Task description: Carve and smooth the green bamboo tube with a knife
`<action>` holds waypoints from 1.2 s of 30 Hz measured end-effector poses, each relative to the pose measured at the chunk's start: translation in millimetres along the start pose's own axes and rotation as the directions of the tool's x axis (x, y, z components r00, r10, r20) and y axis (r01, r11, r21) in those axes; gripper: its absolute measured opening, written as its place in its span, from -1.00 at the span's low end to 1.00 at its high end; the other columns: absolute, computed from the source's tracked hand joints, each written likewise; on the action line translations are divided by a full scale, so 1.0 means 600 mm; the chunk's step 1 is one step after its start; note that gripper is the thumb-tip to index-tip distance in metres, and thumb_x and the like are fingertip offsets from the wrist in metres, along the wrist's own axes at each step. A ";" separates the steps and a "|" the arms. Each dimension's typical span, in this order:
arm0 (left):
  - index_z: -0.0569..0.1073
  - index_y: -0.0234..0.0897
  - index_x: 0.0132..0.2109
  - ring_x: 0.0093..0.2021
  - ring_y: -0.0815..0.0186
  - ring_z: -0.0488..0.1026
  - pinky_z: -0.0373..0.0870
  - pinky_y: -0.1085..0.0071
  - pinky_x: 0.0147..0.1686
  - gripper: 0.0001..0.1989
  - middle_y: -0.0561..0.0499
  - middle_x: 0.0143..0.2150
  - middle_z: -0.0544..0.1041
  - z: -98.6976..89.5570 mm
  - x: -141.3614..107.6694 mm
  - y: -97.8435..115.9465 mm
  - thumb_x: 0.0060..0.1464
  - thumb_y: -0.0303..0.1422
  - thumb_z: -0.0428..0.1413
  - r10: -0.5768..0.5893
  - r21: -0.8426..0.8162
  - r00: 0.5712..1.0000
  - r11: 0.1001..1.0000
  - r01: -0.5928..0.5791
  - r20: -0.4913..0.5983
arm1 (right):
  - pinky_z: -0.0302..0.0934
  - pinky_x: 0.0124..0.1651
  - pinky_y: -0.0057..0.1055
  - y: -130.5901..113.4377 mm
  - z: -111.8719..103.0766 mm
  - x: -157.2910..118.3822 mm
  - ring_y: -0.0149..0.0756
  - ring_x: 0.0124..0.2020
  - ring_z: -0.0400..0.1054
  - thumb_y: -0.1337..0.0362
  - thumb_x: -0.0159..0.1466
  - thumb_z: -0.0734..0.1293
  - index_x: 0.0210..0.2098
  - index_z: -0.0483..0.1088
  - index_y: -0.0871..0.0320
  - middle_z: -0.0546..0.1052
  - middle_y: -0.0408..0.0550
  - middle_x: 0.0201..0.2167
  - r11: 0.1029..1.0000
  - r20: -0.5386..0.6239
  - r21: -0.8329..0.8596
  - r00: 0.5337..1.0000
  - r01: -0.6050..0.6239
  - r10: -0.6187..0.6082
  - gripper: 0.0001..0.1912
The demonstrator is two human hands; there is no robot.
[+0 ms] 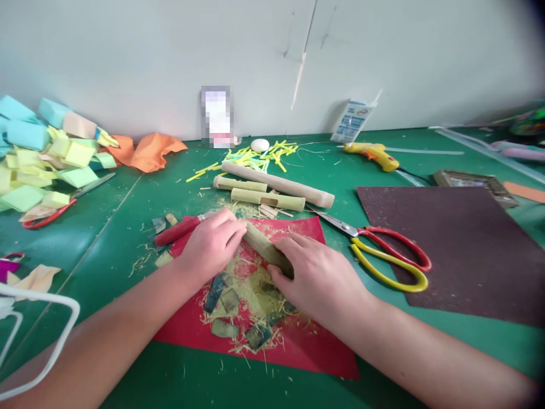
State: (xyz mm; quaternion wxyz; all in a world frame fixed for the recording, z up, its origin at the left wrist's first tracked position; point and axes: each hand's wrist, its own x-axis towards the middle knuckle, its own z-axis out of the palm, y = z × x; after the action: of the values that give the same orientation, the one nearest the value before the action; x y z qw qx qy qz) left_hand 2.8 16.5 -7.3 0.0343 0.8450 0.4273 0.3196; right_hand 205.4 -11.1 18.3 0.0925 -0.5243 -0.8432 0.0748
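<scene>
A pale bamboo stick (264, 245) lies slanted over a red sheet (317, 343). Around its near end the fingers and thumb of my right hand (313, 272) are wrapped. My left hand (215, 238) has its fingers curled closed at the far end of the same stick; its fingertips are partly hidden. Just left of that hand lies a tool with a red handle (176, 230), its metal part mostly behind the hand. Bamboo shavings and several dark flat scraps (214, 292) are scattered on the sheet below the stick.
Beyond lie bamboo pieces (276, 183) and yellow strips (279, 153). Scissors (349, 229) with red and yellow handles lie right, beside a dark brown sheet (464, 255). A yellow glue gun (374, 155) and a carton (353, 120) stand back right. Folded papers (72, 153) pile up left.
</scene>
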 end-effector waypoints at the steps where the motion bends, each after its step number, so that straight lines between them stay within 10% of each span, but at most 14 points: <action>1: 0.45 -0.32 -0.26 -0.25 0.33 0.41 0.39 0.37 -0.20 -0.84 -0.06 -0.27 0.45 0.001 -0.001 0.003 0.22 -0.44 -0.02 0.011 -0.020 1.000 1.000 -0.010 0.019 | 0.04 -0.37 -0.38 -0.001 0.002 0.001 -0.28 -0.32 0.36 0.24 0.16 0.26 -0.35 0.32 0.13 0.47 -0.09 -0.34 1.000 -0.013 0.011 1.000 0.003 -0.003 -0.91; 36: 0.42 -0.32 -0.36 -0.31 0.34 0.37 0.34 0.38 -0.26 -0.78 -0.03 -0.36 0.40 -0.004 0.004 0.009 0.23 -0.44 -0.05 -0.003 -0.032 0.998 0.999 0.005 0.065 | 0.03 -0.38 -0.41 -0.007 0.019 0.004 -0.32 -0.36 0.27 0.26 0.13 0.27 -0.37 0.28 0.14 0.40 -0.10 -0.36 0.996 -0.059 0.081 0.998 0.024 -0.019 -0.91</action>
State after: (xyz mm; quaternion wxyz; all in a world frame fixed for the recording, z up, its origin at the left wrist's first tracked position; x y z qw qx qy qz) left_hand 6.3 14.2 -2.4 0.0625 0.8535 0.4225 0.2986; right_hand 198.1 -11.2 8.0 0.1390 -0.5128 -0.8420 0.0930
